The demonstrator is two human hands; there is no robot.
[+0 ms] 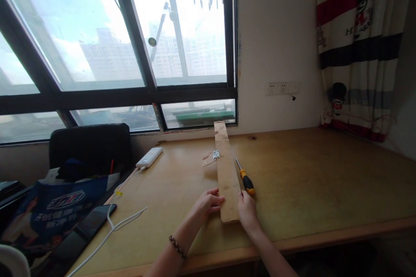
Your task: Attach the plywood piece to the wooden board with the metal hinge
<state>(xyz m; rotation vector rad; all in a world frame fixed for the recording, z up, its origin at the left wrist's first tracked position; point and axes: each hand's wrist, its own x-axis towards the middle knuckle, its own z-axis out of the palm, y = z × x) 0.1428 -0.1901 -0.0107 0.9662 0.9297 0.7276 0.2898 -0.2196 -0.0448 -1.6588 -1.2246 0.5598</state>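
Near the front edge of the surface (312, 181), left of its middle, the left hand (209, 201) and the right hand (247, 211) are a board's width apart, clamped on opposite long sides of a wooden board (228, 177). The board's near end lies between the wrists and the front edge, while its long body runs away to the back edge, where the far end shows against the base of the window (195, 43). Whether its whole underside touches the surface, I cannot tell. On the board's left side, beyond the left hand, a metal hinge (216, 154) joins it to a small wooden piece (208, 159), which juts toward the left edge. Just beside the board's right side lies a screwdriver (247, 182) with a yellow and black handle, its tip toward the back edge and its butt near the right hand. Toward the back left corner sits a white power bank (150, 157) with a lead plugged in. Nearer the front left corner, a white cable (112, 228) loops beside a dark flat device (81, 231) at the left edge. Past that edge stand a black chair (91, 145) and a blue printed bag (65, 207).
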